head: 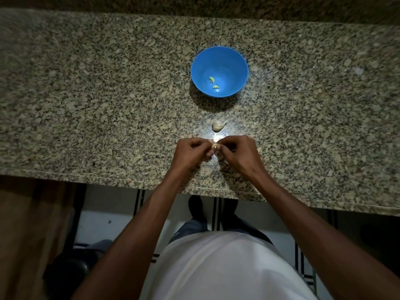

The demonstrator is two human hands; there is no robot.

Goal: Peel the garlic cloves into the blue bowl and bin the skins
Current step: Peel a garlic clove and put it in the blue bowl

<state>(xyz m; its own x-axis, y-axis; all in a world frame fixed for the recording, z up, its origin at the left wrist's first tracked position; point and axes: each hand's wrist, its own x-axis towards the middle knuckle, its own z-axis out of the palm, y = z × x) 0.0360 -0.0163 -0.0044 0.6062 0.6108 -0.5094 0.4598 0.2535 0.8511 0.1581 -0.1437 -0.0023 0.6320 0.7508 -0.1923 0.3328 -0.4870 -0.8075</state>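
From the head view, a garlic clove (214, 145) is pinched between the curled fingers of the left hand (191, 153) and right hand (237, 154) above the granite desk (108, 94). Two peeled cloves (213, 83) are seen in the blue bowl (233, 61); a garlic bulb (217, 126) lies between bowl and hands.

Speckled granite countertop (86, 94), spanning the room's width, with a raised backsplash ledge (194, 5) along its far side. Below its near edge: white floor tiles (104, 221) with black stripes, a brown cabinet panel (32, 224) at left.
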